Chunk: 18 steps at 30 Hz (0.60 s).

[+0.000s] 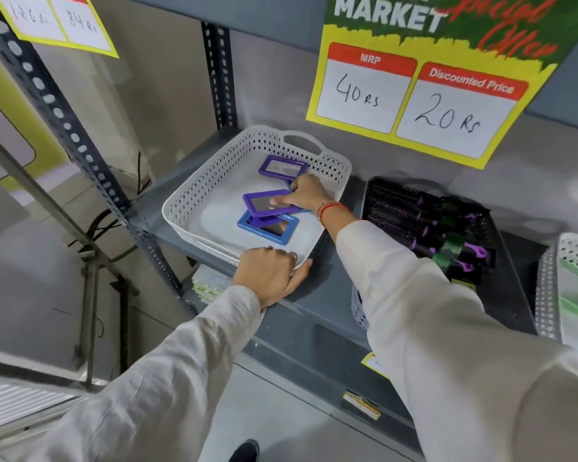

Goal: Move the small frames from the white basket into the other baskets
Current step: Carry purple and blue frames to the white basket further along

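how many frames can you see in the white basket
3 clear: purple frame at the back, purple frame under the right hand, blue frame in front. More may hide under the hand.

A shop: above the grey metal shelf [314, 305] hangs a price sign [424, 91] reading MRP 40 Rs, discounted 20 Rs; hairbrushes [427, 225] rest on it.

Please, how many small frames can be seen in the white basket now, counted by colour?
Purple rectangular plastic frames: 2
Blue rectangular plastic frames: 2, one in full view, one mostly hidden under the right hand
Total: 4 visible in the white perforated plastic basket
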Each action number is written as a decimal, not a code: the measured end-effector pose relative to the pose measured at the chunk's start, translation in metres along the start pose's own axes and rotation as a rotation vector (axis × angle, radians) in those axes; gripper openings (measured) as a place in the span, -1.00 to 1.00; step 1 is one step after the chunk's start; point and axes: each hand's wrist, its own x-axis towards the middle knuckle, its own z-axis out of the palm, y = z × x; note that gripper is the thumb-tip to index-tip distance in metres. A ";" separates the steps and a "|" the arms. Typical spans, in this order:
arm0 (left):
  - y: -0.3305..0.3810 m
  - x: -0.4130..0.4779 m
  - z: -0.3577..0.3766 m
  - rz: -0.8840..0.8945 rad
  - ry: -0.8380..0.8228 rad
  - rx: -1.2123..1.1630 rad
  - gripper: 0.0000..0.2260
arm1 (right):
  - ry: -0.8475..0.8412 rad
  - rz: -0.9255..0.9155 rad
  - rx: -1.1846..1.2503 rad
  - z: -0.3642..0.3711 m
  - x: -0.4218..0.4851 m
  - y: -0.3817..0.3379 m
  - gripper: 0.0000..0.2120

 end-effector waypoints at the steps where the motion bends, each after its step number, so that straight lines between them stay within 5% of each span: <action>1: 0.000 0.000 0.000 0.000 0.000 0.005 -0.52 | -0.029 0.001 -0.033 0.000 0.001 -0.002 -0.51; 4: 0.000 0.000 -0.001 0.005 0.003 0.026 -0.53 | -0.114 -0.056 -0.151 -0.005 0.003 -0.005 -0.07; 8: 0.000 0.000 -0.001 0.013 -0.018 0.034 -0.50 | -0.202 -0.283 -0.259 -0.010 0.003 -0.014 -0.24; 12: 0.000 0.000 -0.001 0.011 -0.027 0.040 -0.50 | -0.386 -0.258 -0.111 -0.009 -0.002 -0.015 -0.38; 18: 0.001 -0.001 -0.003 -0.004 -0.023 0.017 -0.52 | -0.330 -0.261 -0.140 -0.012 -0.003 -0.015 -0.36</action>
